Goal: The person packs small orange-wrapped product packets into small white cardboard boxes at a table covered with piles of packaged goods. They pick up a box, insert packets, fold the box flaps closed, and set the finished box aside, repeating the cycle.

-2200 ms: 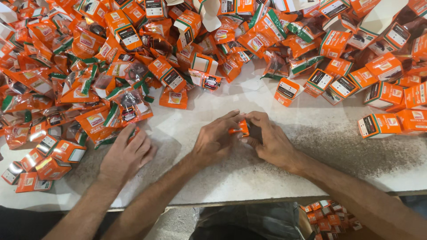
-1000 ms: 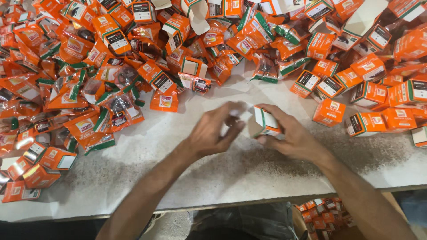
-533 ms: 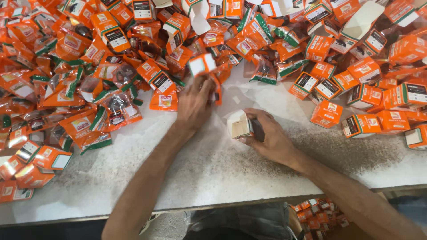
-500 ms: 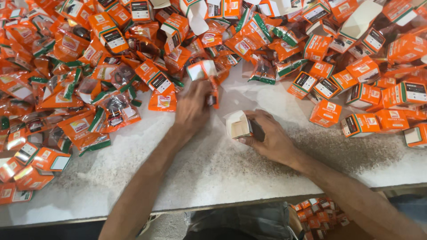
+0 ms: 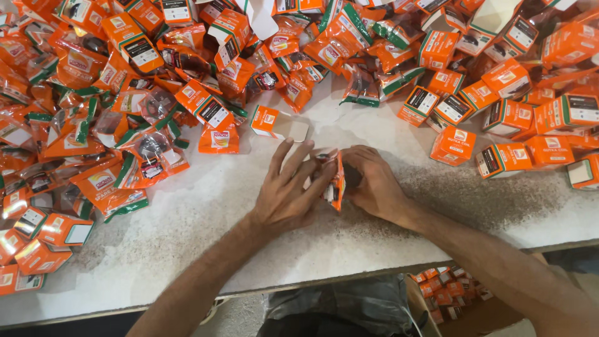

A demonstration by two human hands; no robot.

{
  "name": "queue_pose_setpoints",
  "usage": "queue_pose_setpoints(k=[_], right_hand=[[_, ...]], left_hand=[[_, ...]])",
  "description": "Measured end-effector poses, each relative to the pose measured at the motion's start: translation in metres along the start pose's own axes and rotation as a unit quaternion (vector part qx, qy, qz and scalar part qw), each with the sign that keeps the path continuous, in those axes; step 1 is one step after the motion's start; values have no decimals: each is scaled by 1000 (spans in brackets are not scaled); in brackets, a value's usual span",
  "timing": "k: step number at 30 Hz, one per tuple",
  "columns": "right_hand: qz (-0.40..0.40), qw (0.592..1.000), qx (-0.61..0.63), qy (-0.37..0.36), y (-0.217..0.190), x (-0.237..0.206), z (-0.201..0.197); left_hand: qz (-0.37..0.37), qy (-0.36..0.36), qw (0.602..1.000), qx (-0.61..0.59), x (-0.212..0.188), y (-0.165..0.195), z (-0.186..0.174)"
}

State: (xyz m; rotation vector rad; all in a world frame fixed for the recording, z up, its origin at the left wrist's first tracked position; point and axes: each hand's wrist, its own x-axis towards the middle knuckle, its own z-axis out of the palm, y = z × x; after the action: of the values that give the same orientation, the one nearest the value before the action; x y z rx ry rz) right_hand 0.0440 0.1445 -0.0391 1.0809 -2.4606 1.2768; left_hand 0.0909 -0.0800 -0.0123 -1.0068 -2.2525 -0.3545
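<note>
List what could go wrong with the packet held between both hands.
1. The orange plastic packet is pinched between the left hand and right hand; too hard a squeeze may split it.
2. The open small box lies apart by the heap of orange packets and boxes, where it might get mixed in.

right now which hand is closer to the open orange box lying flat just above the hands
Left. The left hand has its fingertips just below the open orange box; the right hand sits farther off, down to its right.

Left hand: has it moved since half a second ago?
Yes. The left hand pulled back from the heap of orange packets toward the near table edge, joining the right hand on an orange plastic pouch.
</note>
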Motion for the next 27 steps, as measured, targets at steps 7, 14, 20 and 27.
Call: queue_pose_setpoints(k=[7,14,20,27], right_hand=[[2,1000,-4,10,-9,1,-3],[31,999,-38,11,-9,0,3],[113,990,76,31,-13,-12,5],[-64,993,-101,12,-18,-8,4]], left_hand=[[-186,58,977,-89,15,24,7],[-492,12,799,-345,12,15,27],[-481,9,770,-418,7,-3,60],[-498,-28,654,-569,-2,-8,41]])
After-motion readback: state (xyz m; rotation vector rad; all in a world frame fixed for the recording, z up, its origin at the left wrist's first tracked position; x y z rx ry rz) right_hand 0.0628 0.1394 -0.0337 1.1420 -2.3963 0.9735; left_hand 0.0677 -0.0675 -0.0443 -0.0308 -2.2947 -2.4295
